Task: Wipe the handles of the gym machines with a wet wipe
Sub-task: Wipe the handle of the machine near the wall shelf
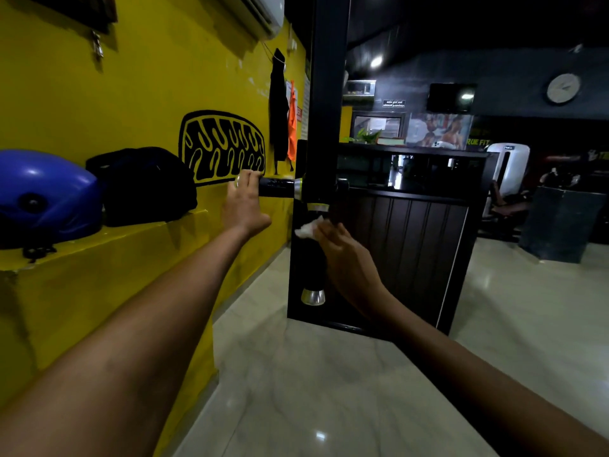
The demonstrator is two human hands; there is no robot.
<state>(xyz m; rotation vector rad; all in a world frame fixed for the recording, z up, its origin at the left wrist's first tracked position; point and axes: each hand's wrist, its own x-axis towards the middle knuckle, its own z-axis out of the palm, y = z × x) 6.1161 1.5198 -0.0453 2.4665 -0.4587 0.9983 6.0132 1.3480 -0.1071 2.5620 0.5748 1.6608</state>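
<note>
A black upright post [324,94] of a gym machine carries two black grips with silver end caps. The horizontal handle [276,187] sticks out to the left, and my left hand [244,206] is closed around its outer end. A second handle [311,268] hangs down below the joint, ending in a silver cap. My right hand [342,255] holds a crumpled white wet wipe [306,228] against the top of this lower handle.
A yellow wall with a ledge [138,232] runs along the left, bearing a blue ball [46,196] and a black bag [145,186]. A dark counter [412,225] stands behind the post. The pale marble floor [329,390] spreads below; other machines stand far right.
</note>
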